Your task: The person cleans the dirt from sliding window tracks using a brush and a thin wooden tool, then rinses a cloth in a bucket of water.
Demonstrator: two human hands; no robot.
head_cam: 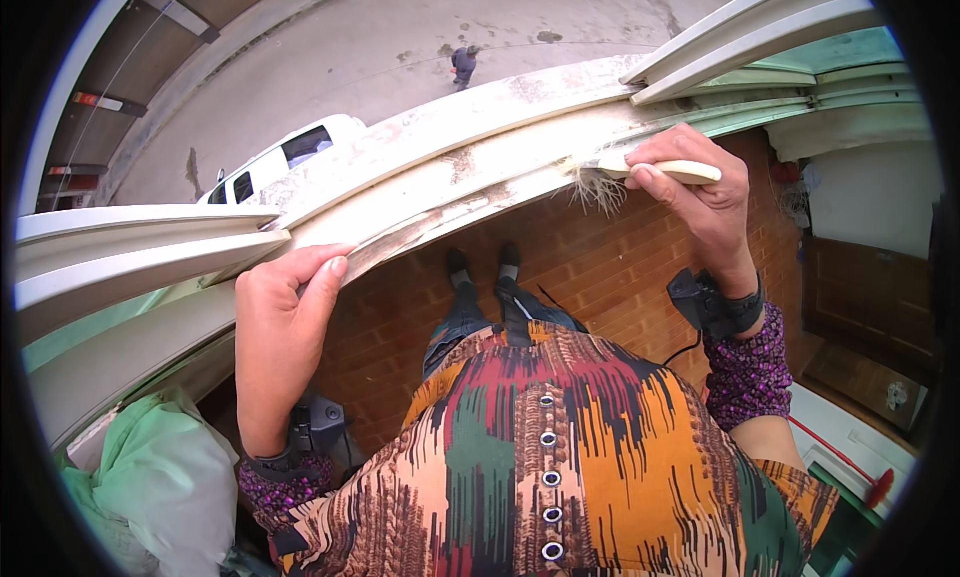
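Observation:
My right hand [694,179] holds a brush [686,172] by its pale handle, fingertips near the neck. The brush's frayed, splayed bristles touch the inner edge of a white window sill frame [420,175]. Dark grime and dust mark the frame's channels and its inner ledge. At the left, my left hand [289,314] grips the inner edge of that frame between thumb and fingers. Both wrists wear black straps with devices.
Window sashes [150,258] stand at both sides. Outside, far below, are a person [464,65] and a white vehicle [277,157]. A pale green bag [161,479] lies at lower left; a red-handled brush [840,449] is at lower right.

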